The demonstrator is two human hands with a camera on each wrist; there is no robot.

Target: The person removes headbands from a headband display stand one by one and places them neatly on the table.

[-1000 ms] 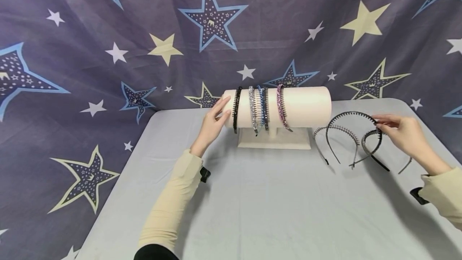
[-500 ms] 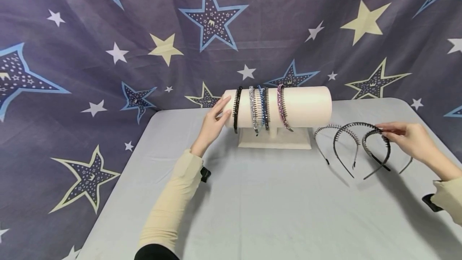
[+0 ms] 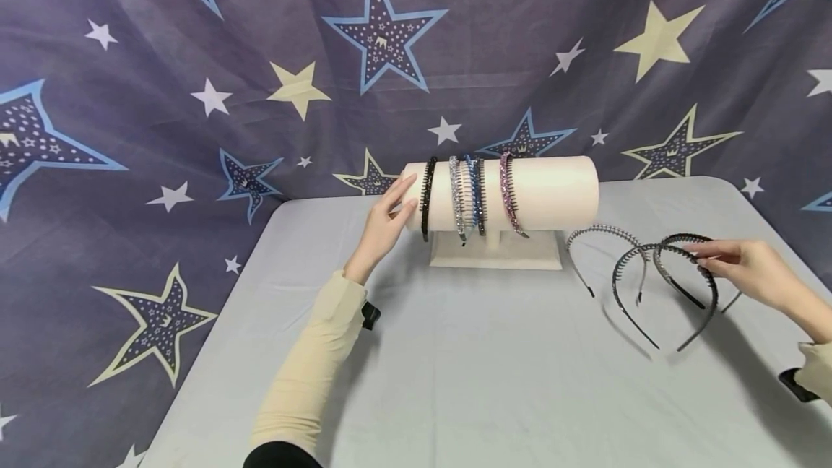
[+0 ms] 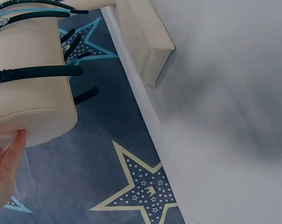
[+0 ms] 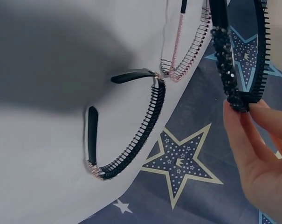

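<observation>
a black beaded headband (image 5: 223, 56) pinched in my right hand (image 3: 757, 273)

the headband is over the right side of the worktop (image 3: 455, 374), in front of two others as i look down. it is a slim black hoop, its outer face crusted with small dark beads that catch the light, the beading giving way to a smooth, plain arm. a row of black comb teeth runs along the inside of the curve. my thumb and fingers grasp it at one side of the arch, and its two ends point down towards me; i can't tell whether those tips touch the cloth.

my left hand (image 3: 383, 226) has its fingers extended against the left end of a cream padded roll (image 3: 552, 193), touching it without clasping anything. the roll lies level on a short post above a flat cream base (image 3: 495, 257).

four headbands go around the roll. from left to right: a black one (image 3: 425, 197), nearest my left hand; a silver glittery one (image 3: 457, 197); a sparkling blue one (image 3: 474, 190) just beside it; and a pink glittery one (image 3: 507, 197), a little apart.

on the worktop, a pinkish toothed headband (image 3: 607, 228) with dark tips sits near the base, and a second black headband (image 5: 145, 126) has coppery glints close to its ends.
</observation>
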